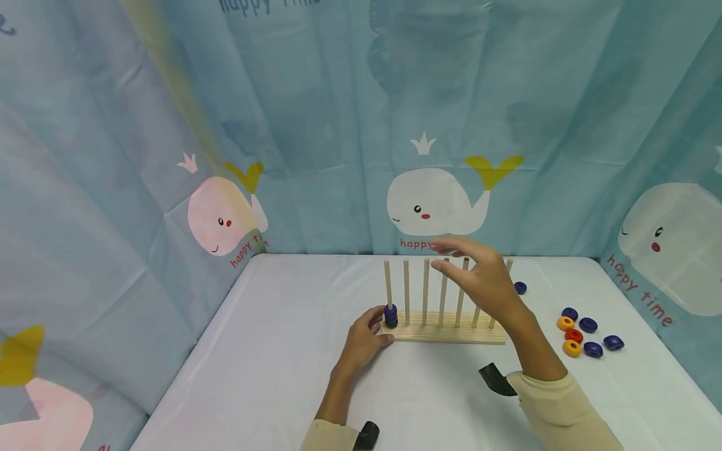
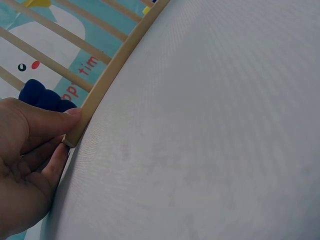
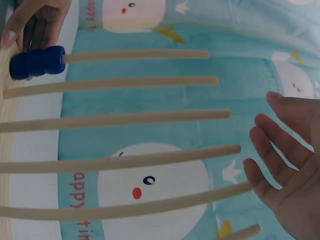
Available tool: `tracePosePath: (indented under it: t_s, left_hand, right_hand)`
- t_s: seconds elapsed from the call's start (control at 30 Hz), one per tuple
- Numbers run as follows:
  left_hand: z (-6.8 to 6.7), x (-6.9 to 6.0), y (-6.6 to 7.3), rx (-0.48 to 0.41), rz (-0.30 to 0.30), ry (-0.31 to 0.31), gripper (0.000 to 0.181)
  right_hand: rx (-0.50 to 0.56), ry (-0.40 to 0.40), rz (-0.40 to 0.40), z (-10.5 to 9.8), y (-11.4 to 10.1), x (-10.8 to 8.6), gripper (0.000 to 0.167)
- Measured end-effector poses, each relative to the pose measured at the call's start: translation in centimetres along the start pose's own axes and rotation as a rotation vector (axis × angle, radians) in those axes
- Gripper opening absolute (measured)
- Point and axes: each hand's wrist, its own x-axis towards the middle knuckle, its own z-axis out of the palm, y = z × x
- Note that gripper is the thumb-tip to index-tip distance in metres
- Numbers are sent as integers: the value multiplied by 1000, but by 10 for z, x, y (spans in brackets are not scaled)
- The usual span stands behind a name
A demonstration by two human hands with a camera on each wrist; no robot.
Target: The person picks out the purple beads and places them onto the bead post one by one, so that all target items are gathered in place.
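A wooden rack point(image 1: 451, 336) with a row of upright pegs stands on the table. Blue beads point(image 3: 37, 62) are stacked at the bottom of its leftmost peg; three show in the right wrist view. My left hand point(image 1: 362, 338) grips the rack's left end, its thumb point(image 2: 73, 112) on the front edge beside the beads. Above the pegs on the right side, my right hand point(image 1: 479, 275) is raised with thumb and fingers apart and nothing between them. In the right wrist view the right hand point(image 3: 292, 165) is near the peg tops.
On the white table point(image 1: 271, 351), right of the rack, lie several loose beads: blue point(image 1: 588, 325), orange point(image 1: 572, 348) and red point(image 1: 573, 336). One more blue bead point(image 1: 520, 287) lies behind the rack's right end. A blue whale-print curtain point(image 1: 316, 156) hangs around the table's back and sides.
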Motion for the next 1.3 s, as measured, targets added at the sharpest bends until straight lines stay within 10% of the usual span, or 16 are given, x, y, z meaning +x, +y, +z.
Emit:
tracePosePath:
  t_s: [1.3]
  left_hand:
    - [2,0,0,2,-9,12,68]
  right_hand:
    - [-133,254,210,-83,47,-63,33]
